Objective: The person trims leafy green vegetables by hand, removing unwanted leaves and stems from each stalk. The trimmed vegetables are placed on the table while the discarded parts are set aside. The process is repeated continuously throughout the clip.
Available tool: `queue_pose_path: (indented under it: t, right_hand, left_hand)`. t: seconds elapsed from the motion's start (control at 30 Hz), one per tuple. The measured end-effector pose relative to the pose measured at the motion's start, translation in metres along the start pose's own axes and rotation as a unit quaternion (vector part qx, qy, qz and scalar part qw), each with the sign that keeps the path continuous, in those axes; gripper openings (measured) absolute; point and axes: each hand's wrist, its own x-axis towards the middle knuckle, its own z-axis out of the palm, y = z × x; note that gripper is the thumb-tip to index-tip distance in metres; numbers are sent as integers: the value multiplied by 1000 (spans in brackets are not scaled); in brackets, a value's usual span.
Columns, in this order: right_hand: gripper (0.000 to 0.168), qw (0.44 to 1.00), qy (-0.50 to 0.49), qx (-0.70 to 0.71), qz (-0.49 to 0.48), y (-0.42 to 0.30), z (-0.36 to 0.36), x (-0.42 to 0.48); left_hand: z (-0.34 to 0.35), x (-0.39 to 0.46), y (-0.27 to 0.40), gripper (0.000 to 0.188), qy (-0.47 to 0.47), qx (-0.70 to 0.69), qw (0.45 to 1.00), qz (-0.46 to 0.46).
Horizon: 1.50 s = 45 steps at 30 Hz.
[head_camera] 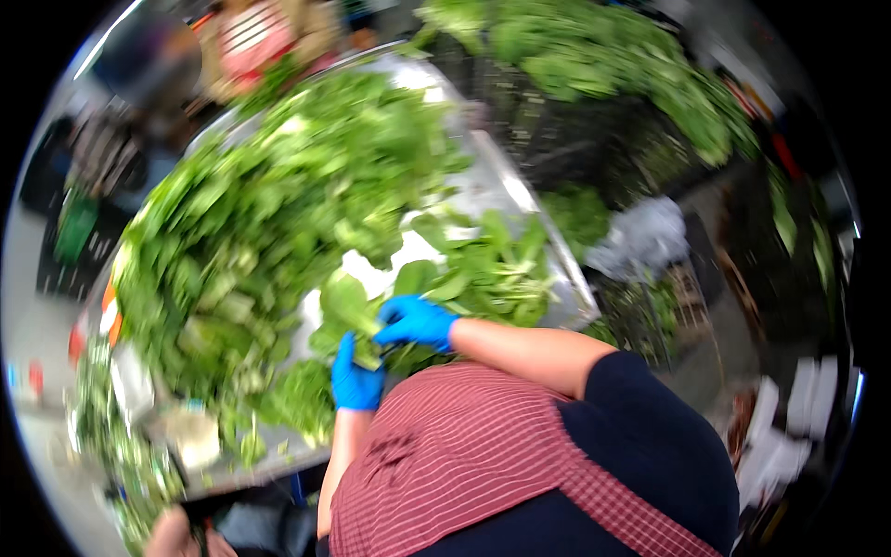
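Observation:
Both my hands wear blue gloves and meet over the near edge of a metal table (498, 163). My right hand (416, 324) pinches the pale stem end of a leafy green (348, 303), whose broad leaf points away from me. Just to its left, my left hand (358, 376) is curled around the lower leaves of the same bunch, thumb up. Beyond them a large heap of leafy greens (230, 237) covers much of the table. A smaller pile of greens with pale stems (494, 278) lies to the right of my hands.
Black plastic crates (598, 139) stand at the right, topped with long greens (592, 56). A clear plastic bag (644, 237) rests beside them. Across the table stands a person (257, 42). Another person's hand (174, 532) shows at the bottom left, near a white box (131, 379).

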Motion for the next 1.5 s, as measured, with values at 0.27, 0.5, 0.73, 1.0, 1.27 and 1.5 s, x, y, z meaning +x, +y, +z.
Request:
queue_pose_path:
  t: [0.27,0.5,0.73,1.0,1.27,1.5]
  right_hand:
    - [23,1000,9,-10,-23,18,2,-1]
    - [18,993,110,27,13,17,9,0]
    - [20,973,223,57,1,23,0,6]
    - [51,990,51,-28,127,32,-21,-15]
    - [63,941,-57,-331,45,102,-42,-2]
    - [56,934,-34,-355,20,79,-41,-11]
  left_hand:
    - [27,2,0,28,56,64,996,-24]
    - [19,1,2,27,27,54,998,23]
    - [29,-6,9,22,44,-44,995,80]
    - [15,-49,20,21,113,148,981,63]
    - [-53,-105,29,64,134,685,699,153]
    - [-56,-120,9,78,155,751,612,194]
